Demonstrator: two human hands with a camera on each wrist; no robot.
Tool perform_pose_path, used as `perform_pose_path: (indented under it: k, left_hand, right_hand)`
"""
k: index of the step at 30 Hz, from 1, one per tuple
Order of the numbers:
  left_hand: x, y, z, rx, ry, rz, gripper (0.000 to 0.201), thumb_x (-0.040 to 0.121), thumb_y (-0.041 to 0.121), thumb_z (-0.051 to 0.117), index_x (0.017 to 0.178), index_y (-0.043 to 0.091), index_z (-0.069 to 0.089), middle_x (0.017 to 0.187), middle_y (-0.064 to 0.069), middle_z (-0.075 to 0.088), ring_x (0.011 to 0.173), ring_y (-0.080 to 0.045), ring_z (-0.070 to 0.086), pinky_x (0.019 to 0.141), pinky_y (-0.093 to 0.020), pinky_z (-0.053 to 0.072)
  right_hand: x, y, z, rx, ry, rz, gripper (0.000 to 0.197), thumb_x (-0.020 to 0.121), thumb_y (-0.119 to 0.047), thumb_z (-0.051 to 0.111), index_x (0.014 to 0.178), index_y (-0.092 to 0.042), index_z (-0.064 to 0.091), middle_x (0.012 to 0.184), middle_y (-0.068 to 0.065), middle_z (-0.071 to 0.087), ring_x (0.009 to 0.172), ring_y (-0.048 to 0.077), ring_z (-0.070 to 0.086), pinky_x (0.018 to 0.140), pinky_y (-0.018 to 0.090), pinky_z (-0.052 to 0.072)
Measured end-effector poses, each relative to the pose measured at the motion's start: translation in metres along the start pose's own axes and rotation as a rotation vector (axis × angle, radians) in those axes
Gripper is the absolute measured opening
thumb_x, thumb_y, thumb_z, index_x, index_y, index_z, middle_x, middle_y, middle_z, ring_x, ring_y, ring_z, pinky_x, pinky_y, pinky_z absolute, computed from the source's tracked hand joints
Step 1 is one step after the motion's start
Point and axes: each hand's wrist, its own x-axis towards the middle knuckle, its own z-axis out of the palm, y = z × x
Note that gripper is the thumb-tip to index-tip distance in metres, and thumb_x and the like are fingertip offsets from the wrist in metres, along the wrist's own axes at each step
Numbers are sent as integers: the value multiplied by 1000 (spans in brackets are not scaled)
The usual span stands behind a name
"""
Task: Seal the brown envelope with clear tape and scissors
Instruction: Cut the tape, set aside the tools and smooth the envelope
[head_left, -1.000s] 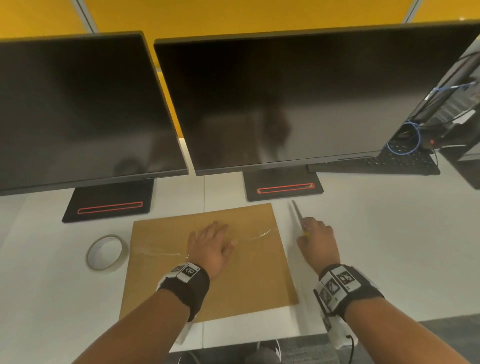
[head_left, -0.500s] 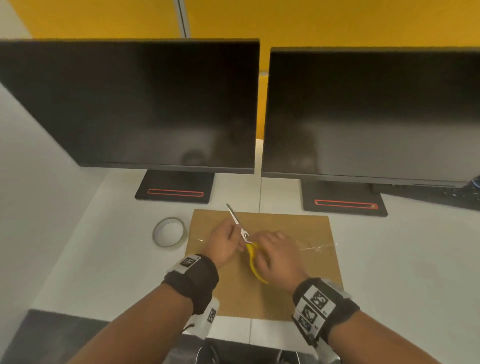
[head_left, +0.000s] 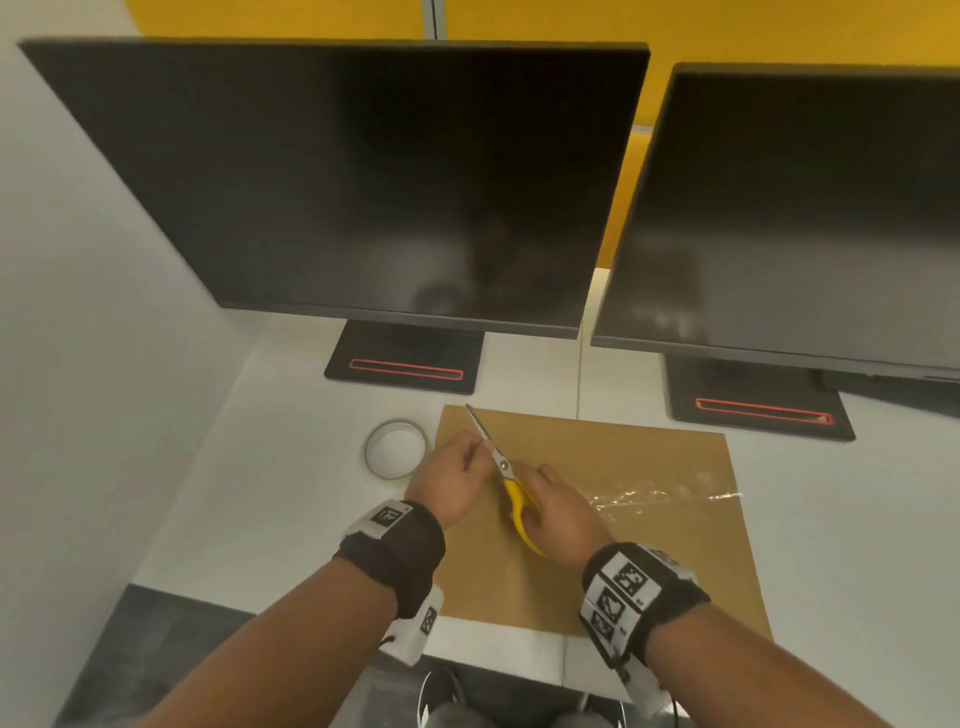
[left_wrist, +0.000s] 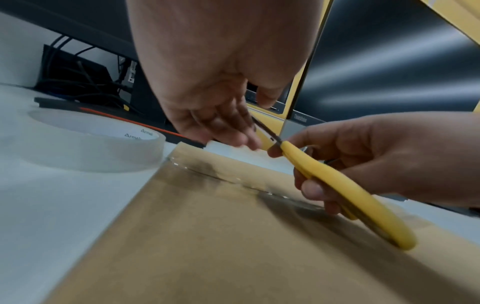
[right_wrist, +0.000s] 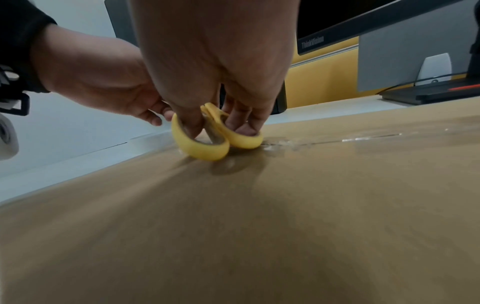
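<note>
A brown envelope (head_left: 623, 561) lies flat on the white desk, with a wrinkled strip of clear tape (head_left: 665, 496) across it. The clear tape roll (head_left: 371, 457) lies flat just off the envelope's left edge. My right hand (head_left: 540, 499) grips the yellow-handled scissors (head_left: 517, 499), thumb and fingers through the loops (right_wrist: 207, 148), which touch the envelope (right_wrist: 259, 226). The blades point up-left over the envelope's far left corner. My left hand (head_left: 470, 460) hovers beside the blades, its fingers (left_wrist: 228, 131) loosely bent and touching them; I see nothing held between them.
Two dark monitors (head_left: 389, 182) (head_left: 805, 218) stand close behind the envelope on black bases (head_left: 405, 364) (head_left: 758, 405). A white partition closes off the left side. The desk's front edge (head_left: 311, 608) runs just below my wrists.
My right hand lifted the scissors from the desk right of the envelope and carried them over its left part. My left hand left the envelope's middle and went to the blades. My view swung left.
</note>
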Motion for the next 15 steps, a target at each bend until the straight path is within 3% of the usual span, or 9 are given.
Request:
perform_pose_path:
  k: [2,4,6,8,12,15]
  left_hand:
    - [5,-10,-11,312,148,34,18,88,27,49,102,22,59,99,-1,64,94,-25,59,84,-40,47]
    - [8,-21,-24,549,212,1,34,80,25,57,113,18,56,111,-3,58,104,-26,54,91,-39,42]
    - [7,-31,-36,691,161,-73,49,76,30,60,121,17,48,121,-4,52,113,-26,49,98,-40,35]
    - [6,-45,-44,849,47,-96,49,82,36,54,127,18,43,128,-1,50,120,-24,45,110,-45,23]
    - [5,-59,-53,967,-45,41,31,96,37,37,121,23,49,119,5,57,112,-18,53,116,-52,9]
    - [5,-65,-58,964,-11,140,33,98,39,32,111,22,57,107,4,63,103,-21,60,114,-52,13]
  right_hand:
    - [5,-3,1,-1,-6,10,59,90,-23,52,145,-27,31,120,8,47,98,31,58,79,33,46]
    - [10,-4,2,-11,-13,11,61,88,-26,55,145,-28,31,118,8,47,99,30,57,80,32,47]
    - [15,-6,0,-66,-35,8,63,86,-24,55,145,-28,32,119,8,46,103,30,56,83,32,45]
    - [19,-6,-2,-159,-72,-5,65,85,-26,55,145,-30,30,121,7,45,103,30,55,83,33,45]
    - [25,4,-6,-199,-120,4,66,86,-30,53,146,-33,27,125,5,44,99,31,58,80,35,48]
    - [25,10,-5,-191,-111,34,61,90,-38,51,146,-34,27,127,3,44,103,27,58,82,32,47]
